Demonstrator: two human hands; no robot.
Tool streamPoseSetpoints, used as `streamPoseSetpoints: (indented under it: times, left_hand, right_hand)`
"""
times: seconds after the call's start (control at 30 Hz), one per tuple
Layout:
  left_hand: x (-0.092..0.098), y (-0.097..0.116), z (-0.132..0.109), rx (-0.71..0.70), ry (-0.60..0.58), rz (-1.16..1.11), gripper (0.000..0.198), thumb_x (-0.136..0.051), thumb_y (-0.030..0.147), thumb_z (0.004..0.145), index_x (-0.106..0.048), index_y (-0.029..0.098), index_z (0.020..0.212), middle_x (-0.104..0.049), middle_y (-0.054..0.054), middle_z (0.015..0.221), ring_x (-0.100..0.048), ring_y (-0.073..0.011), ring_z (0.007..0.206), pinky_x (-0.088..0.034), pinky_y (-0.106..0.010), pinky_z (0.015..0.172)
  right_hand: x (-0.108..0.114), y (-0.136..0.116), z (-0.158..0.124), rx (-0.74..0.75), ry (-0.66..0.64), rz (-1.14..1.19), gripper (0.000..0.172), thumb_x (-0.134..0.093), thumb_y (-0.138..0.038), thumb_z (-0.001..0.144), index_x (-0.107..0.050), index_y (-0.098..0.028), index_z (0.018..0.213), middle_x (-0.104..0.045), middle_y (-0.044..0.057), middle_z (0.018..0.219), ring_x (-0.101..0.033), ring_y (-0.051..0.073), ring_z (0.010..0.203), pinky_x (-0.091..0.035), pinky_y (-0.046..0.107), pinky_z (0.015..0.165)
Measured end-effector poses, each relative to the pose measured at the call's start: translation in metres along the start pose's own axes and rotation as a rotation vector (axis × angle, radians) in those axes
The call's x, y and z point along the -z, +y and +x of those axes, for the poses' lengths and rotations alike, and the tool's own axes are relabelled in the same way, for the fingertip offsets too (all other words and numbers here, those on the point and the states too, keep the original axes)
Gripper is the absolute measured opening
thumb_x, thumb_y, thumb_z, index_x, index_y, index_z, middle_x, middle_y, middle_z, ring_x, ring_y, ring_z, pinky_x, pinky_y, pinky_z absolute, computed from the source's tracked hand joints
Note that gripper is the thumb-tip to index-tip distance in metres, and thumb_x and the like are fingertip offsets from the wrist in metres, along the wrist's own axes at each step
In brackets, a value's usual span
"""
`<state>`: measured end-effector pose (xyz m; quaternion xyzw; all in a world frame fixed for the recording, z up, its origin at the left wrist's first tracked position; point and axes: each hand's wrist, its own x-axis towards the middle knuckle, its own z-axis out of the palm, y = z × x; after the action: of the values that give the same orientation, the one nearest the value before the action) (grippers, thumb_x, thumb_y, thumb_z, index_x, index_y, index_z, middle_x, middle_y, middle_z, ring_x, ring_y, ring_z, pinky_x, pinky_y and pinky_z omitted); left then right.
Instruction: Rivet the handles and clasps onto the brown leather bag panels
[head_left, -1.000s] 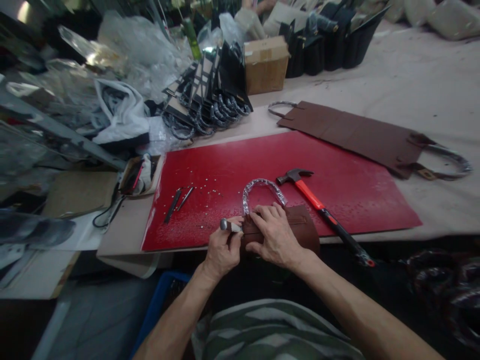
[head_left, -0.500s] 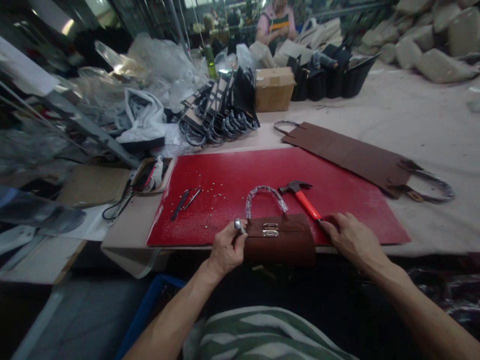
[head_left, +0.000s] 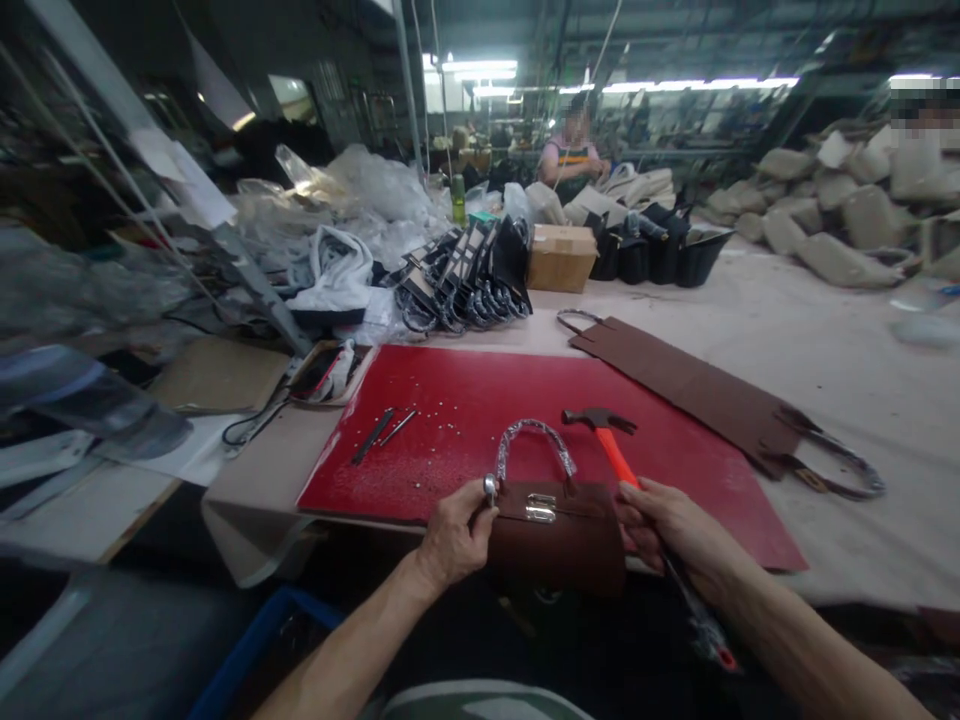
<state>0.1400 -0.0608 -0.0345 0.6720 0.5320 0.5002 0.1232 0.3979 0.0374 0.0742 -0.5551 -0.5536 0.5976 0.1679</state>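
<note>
gripping a hammer, right hand flanks the handbag.

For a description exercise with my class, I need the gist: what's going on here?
A person's left grip pinches a short silver metal tool beside a brown leather-like handbag with a silver clasp. The right grip is closed around an orange-and-black claw hammer. The bag sits at the near edge of a flat red board; farther back to the right lies a long, flat brown leather-like piece.

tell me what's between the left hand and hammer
In the head view, the brown bag, with its metal clasp, lies between the left hand and the hammer.
</note>
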Motion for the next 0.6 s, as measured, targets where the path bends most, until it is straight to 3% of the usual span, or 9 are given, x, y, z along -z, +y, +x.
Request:
streamPoseSetpoints:
  times: [0.07,0.17,0.27,0.37,0.43,0.6]
  left_hand:
    - [0.001,0.001,0.001,-0.002,0.0,-0.01,0.027,-0.051,0.012,0.089,-0.061,0.018,0.113,-0.071,-0.01,0.105,-0.07,-0.0215,0.098,-0.059,-0.033,0.09]
    - [0.001,0.0,0.0,-0.014,0.001,-0.006,0.027,-0.05,0.012,0.089,-0.061,0.018,0.113,-0.07,-0.011,0.106,-0.07,-0.0217,0.099,-0.059,-0.033,0.089]
    - [-0.002,-0.003,-0.001,-0.034,-0.004,0.041,0.025,-0.05,0.013,0.089,-0.061,0.017,0.111,-0.071,-0.011,0.1,-0.07,-0.0227,0.094,-0.059,-0.033,0.084]
    - [-0.005,-0.004,-0.003,-0.067,0.015,0.093,0.024,-0.05,0.014,0.089,-0.063,0.017,0.108,-0.07,-0.01,0.088,-0.071,-0.0226,0.082,-0.059,-0.032,0.076]
    - [-0.005,-0.005,-0.003,-0.071,0.018,0.071,0.026,-0.05,0.013,0.089,-0.062,0.018,0.111,-0.07,-0.01,0.092,-0.071,-0.0222,0.085,-0.059,-0.032,0.078]
    - [-0.003,-0.005,-0.003,-0.041,0.003,-0.001,0.027,-0.049,0.013,0.09,-0.06,0.017,0.115,-0.07,-0.01,0.104,-0.069,-0.0213,0.098,-0.057,-0.034,0.09]
  right_hand:
    - [-0.009,-0.015,-0.023,0.169,0.12,-0.048,0.04,-0.043,-0.059,0.091,-0.039,-0.023,0.075,-0.04,-0.006,0.057,-0.035,0.008,0.04,-0.027,0.021,0.038]
    - [-0.02,-0.03,-0.051,0.564,0.286,-0.39,0.038,-0.039,-0.055,0.097,-0.046,-0.023,0.08,-0.048,-0.003,0.057,-0.043,0.011,0.043,-0.029,0.023,0.042]
    - [-0.027,-0.032,-0.063,0.858,0.253,-0.817,0.03,-0.036,-0.038,0.1,-0.046,-0.023,0.076,-0.048,-0.003,0.051,-0.039,0.011,0.038,-0.021,0.028,0.042]
    - [-0.029,-0.033,-0.067,0.957,0.166,-1.122,0.026,-0.036,-0.028,0.1,-0.048,-0.023,0.078,-0.054,-0.003,0.053,-0.038,0.013,0.035,-0.015,0.032,0.043]
    - [-0.028,-0.039,-0.073,1.001,0.188,-1.135,0.023,-0.037,-0.027,0.1,-0.048,-0.023,0.081,-0.055,-0.003,0.055,-0.042,0.013,0.037,-0.018,0.031,0.043]
    - [-0.029,-0.046,-0.084,1.126,0.431,-0.88,0.016,-0.037,-0.024,0.1,-0.044,-0.024,0.085,-0.05,-0.003,0.055,-0.045,0.013,0.041,-0.027,0.027,0.045]
